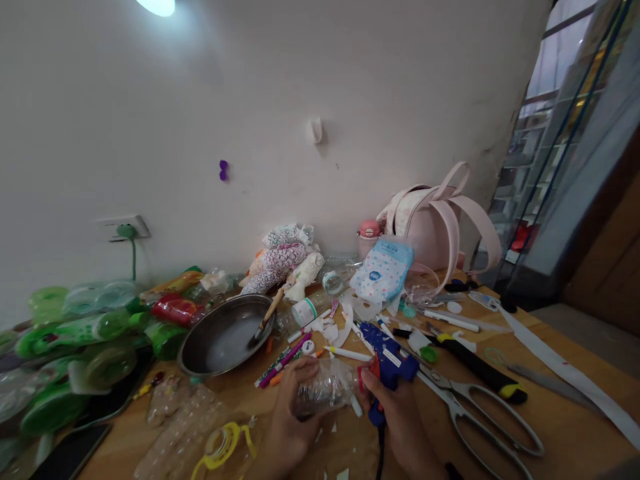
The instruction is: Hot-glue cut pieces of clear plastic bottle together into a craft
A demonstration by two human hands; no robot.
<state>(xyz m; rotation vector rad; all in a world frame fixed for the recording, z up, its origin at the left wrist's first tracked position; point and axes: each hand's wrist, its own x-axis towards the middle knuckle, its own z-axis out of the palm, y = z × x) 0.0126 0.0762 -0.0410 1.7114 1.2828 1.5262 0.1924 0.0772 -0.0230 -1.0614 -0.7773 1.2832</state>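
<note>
My left hand [291,417] is closed around a clear, ribbed plastic bottle piece [324,390], which lies sideways with its narrower end to the right. In my right hand [395,417] is a blue hot glue gun [385,350] with a red part beside my thumb; the fingers are partly hidden behind it. Its black cord [381,453] hangs down toward the table's front edge. The gun and the bottle piece are close together; I cannot tell whether they touch. Below the hands, small white scraps [343,474] lie on the wooden table.
A metal bowl [190,357] with a brush [267,317] stands left of centre. Green plastic bottles [83,330] crowd the left side. Large scissors [465,400] and a black-and-yellow cutter [477,367] lie at right. Behind are a pink bag [427,227] and a blue-white packet [383,270].
</note>
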